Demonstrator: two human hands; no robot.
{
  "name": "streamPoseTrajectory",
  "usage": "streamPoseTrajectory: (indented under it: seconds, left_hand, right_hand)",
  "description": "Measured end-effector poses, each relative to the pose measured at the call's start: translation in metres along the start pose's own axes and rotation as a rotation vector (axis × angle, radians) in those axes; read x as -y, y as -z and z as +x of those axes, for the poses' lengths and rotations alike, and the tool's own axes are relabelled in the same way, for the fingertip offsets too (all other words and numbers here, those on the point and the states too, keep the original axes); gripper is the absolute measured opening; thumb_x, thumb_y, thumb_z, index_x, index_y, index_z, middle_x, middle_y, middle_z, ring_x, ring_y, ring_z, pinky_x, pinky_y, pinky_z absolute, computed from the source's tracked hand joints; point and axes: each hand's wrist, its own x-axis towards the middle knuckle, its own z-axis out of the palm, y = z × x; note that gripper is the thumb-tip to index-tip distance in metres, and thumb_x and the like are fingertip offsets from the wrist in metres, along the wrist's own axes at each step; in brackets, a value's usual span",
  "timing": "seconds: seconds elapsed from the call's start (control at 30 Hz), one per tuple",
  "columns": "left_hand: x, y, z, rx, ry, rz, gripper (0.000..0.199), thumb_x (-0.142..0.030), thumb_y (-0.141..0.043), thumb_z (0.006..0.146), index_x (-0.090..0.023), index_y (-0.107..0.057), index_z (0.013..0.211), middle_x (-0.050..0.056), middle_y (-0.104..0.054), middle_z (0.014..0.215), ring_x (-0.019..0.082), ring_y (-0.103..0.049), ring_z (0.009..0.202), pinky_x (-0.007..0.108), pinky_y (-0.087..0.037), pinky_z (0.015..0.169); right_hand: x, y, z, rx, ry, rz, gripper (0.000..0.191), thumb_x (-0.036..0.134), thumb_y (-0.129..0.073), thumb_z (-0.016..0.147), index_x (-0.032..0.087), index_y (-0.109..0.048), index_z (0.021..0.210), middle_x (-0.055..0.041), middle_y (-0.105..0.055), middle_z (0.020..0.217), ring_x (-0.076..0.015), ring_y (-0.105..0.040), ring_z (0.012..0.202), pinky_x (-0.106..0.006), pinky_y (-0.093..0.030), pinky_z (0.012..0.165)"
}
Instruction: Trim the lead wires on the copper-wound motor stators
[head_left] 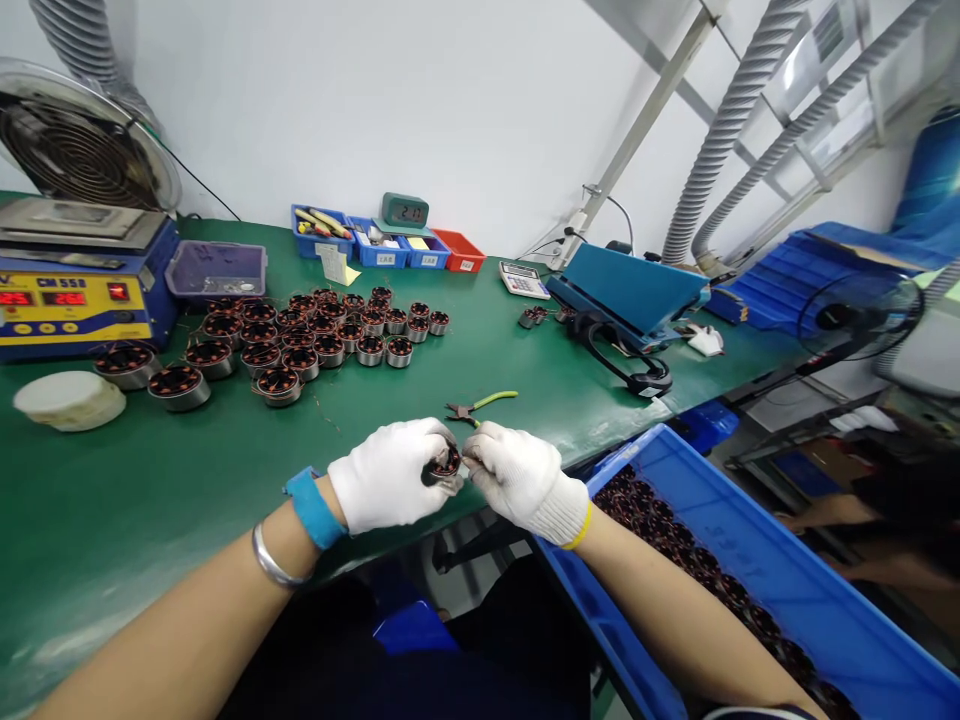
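Note:
My left hand [397, 472], in a white glove, is wrapped round a small round motor stator [445, 464] with copper windings, near the table's front edge. My right hand [517, 475], gloved too, is closed in a pinch close against the stator's right side; what lies between its fingertips is too small to make out. Just beyond both hands lie cutting pliers [480, 404] with yellow-green handles, partly hidden by the right hand. Further left on the green table [360, 420] stand several wound stators [300, 360] in a loose group.
At the right, a long blue crate [750, 530] holds many stators. A yellow-and-blue soldering unit [82, 300], a purple bin [216, 270] and a round white block [70, 398] stand at the left. Small bins [322, 240], a clock [405, 210] and a calculator [523, 280] line the back.

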Motion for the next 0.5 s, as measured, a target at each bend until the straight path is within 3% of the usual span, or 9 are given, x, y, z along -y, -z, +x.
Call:
streamPoseTrajectory:
  seconds: [0.13, 0.27, 0.37, 0.43, 0.47, 0.5]
  left_hand:
    - [0.002, -0.008, -0.001, -0.108, -0.119, 0.264, 0.021, -0.033, -0.05, 0.083, -0.018, -0.063, 0.088, 0.008, -0.064, 0.105, 0.024, -0.061, 0.089, 0.037, -0.048, 0.076]
    - [0.003, -0.012, -0.004, -0.147, -0.159, 0.342, 0.023, -0.035, -0.048, 0.086, -0.017, -0.062, 0.091, 0.009, -0.063, 0.106, 0.023, -0.06, 0.087, 0.037, -0.048, 0.073]
    - [0.002, -0.014, -0.005, -0.107, -0.089, 0.267, 0.019, -0.036, -0.055, 0.083, -0.018, -0.061, 0.088, 0.008, -0.063, 0.104, 0.023, -0.06, 0.089, 0.035, -0.047, 0.073]
    - [0.0, -0.015, -0.004, -0.096, -0.026, 0.178, 0.017, -0.036, -0.059, 0.08, -0.019, -0.059, 0.083, 0.006, -0.063, 0.101, 0.022, -0.059, 0.09, 0.034, -0.047, 0.074]
    - [-0.002, -0.015, -0.004, -0.103, 0.006, 0.136, 0.018, -0.037, -0.061, 0.079, -0.019, -0.058, 0.081, 0.006, -0.063, 0.099, 0.021, -0.059, 0.089, 0.033, -0.046, 0.074]
    - [-0.004, -0.015, -0.004, -0.114, 0.033, 0.1, 0.019, -0.037, -0.061, 0.078, -0.02, -0.056, 0.08, 0.005, -0.063, 0.097, 0.02, -0.059, 0.087, 0.033, -0.046, 0.074]
  right_hand:
    - [0.001, 0.0, 0.001, -0.001, -0.094, 0.115, 0.022, 0.031, -0.043, 0.09, 0.02, -0.062, 0.092, -0.0047, -0.062, 0.085, -0.0157, -0.054, 0.069, -0.027, -0.032, 0.059]
    - [-0.003, -0.004, -0.002, -0.084, -0.127, 0.323, 0.015, 0.027, -0.047, 0.087, 0.021, -0.061, 0.085, -0.0029, -0.061, 0.083, -0.015, -0.056, 0.072, -0.026, -0.041, 0.064]
    - [-0.011, -0.01, -0.007, -0.387, -0.116, 0.454, 0.01, 0.024, -0.054, 0.083, 0.021, -0.06, 0.089, -0.0055, -0.062, 0.093, -0.0173, -0.06, 0.087, -0.03, -0.048, 0.077]
    - [-0.015, -0.017, -0.01, -0.643, -0.164, 0.523, 0.019, 0.023, -0.059, 0.079, 0.02, -0.059, 0.098, -0.0093, -0.059, 0.107, -0.0206, -0.058, 0.101, -0.035, -0.048, 0.089]
    - [-0.016, -0.021, -0.011, -0.704, -0.212, 0.592, 0.026, 0.024, -0.061, 0.078, 0.02, -0.058, 0.103, -0.0103, -0.058, 0.111, -0.0213, -0.057, 0.104, -0.037, -0.048, 0.091]
    - [-0.015, -0.026, -0.011, -0.686, -0.258, 0.702, 0.031, 0.025, -0.062, 0.078, 0.02, -0.056, 0.108, -0.0103, -0.059, 0.112, -0.0212, -0.058, 0.102, -0.038, -0.048, 0.091]
